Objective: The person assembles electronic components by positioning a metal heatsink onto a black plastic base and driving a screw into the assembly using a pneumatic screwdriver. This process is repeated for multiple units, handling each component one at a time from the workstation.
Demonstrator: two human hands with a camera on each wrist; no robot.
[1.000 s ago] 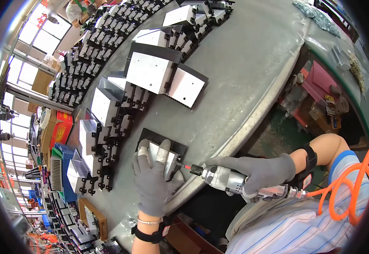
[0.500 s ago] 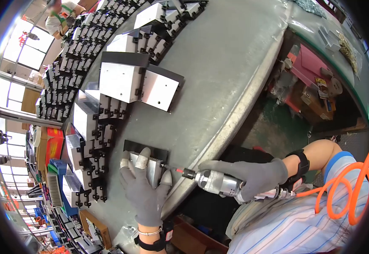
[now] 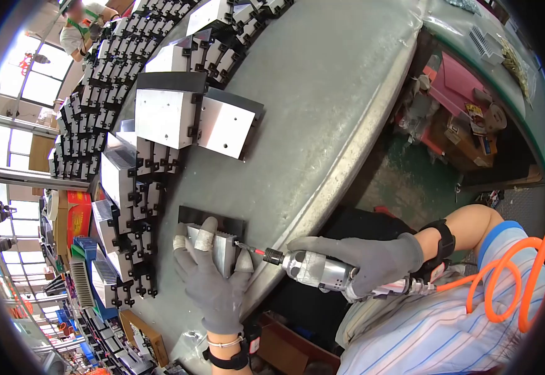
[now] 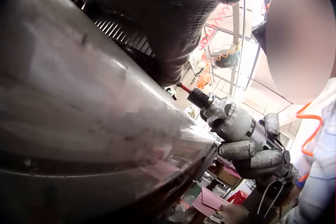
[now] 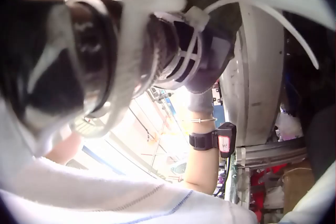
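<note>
On the grey worktop, my gloved left hand (image 3: 217,294) holds a finned aluminium heat sink (image 3: 225,255), fingers over its top and thumb at its near side. A flat black plate (image 3: 219,221) lies along the heat sink's far edge. My gloved right hand (image 3: 385,257) grips a pneumatic screwdriver (image 3: 315,269) from above, its bit pointing left. The bit's tip meets the heat sink's right end in the head view, close by my left thumb. In the left wrist view, the fins (image 4: 123,36) show beneath the glove and the screwdriver (image 4: 233,123) lies beyond.
Finished-looking white-and-black blocks (image 3: 166,119) stand beyond my left hand, with long rows of similar parts (image 3: 97,94) behind. The worktop's rounded edge (image 3: 341,194) runs under the screwdriver. An orange air hose (image 3: 503,262) loops at my right side. Another person (image 3: 80,31) is at the far left.
The head view has swung, so the scene sits farther left. The screwdriver's bit now slants more, its tip at the heat sink's far right corner. My left thumb has straightened along the near side.
</note>
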